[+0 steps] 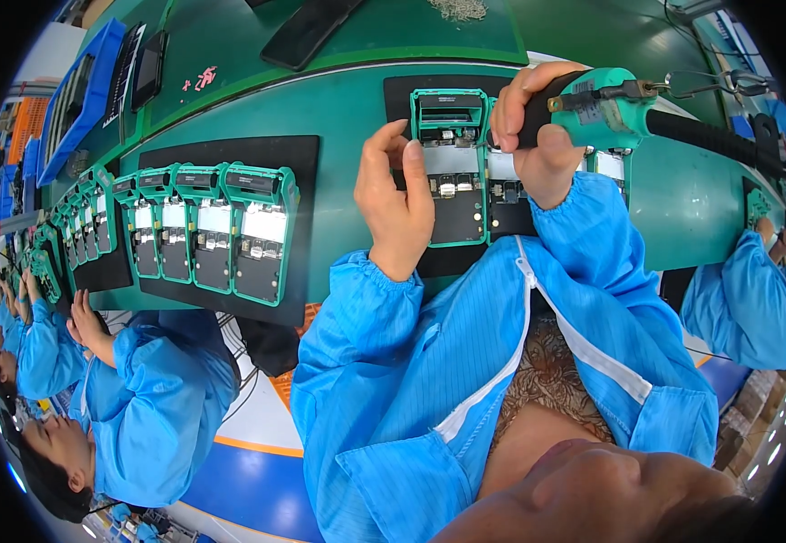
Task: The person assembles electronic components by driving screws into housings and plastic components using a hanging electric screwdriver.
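My right hand [547, 136] is wrapped round a green and black electric screwdriver [605, 104], held above a row of green-framed device housings. Its bit is hidden behind my hand. My left hand [395, 195] is beside the leftmost housing [452, 172], thumb and forefinger apart, nothing seen between them. The fingertips are close to that housing's upper left edge; I cannot tell if they touch it. Inside the frame show a dark board, a white strip and small metal parts. More housings lie to its right, partly covered by my right hand and sleeve.
A black mat [307, 208] to the left carries several similar housings [259, 235]. A black cable [719, 136] and a wire hook [728, 81] run from the screwdriver to the right. Blue trays [80, 104] stand far left. A co-worker [153, 398] sits on my left, another [746, 299] on my right.
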Action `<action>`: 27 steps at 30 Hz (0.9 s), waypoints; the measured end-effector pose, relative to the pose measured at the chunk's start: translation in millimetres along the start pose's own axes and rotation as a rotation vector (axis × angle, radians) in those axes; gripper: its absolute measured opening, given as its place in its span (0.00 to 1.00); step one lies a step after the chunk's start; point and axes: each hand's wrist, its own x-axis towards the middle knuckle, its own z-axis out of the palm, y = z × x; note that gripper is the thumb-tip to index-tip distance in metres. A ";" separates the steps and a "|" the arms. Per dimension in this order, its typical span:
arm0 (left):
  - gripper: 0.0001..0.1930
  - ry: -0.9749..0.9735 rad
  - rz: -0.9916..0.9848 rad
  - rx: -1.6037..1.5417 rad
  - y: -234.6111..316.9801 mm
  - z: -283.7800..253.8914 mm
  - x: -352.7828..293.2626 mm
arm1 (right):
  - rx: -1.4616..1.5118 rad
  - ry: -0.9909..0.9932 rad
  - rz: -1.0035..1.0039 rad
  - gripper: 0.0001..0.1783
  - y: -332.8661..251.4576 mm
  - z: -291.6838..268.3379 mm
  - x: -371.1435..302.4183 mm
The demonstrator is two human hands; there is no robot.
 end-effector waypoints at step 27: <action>0.40 0.006 -0.430 1.259 -159.4 -365.6 90.3 | -0.003 -0.025 -0.067 0.28 -53.0 -12.5 -22.2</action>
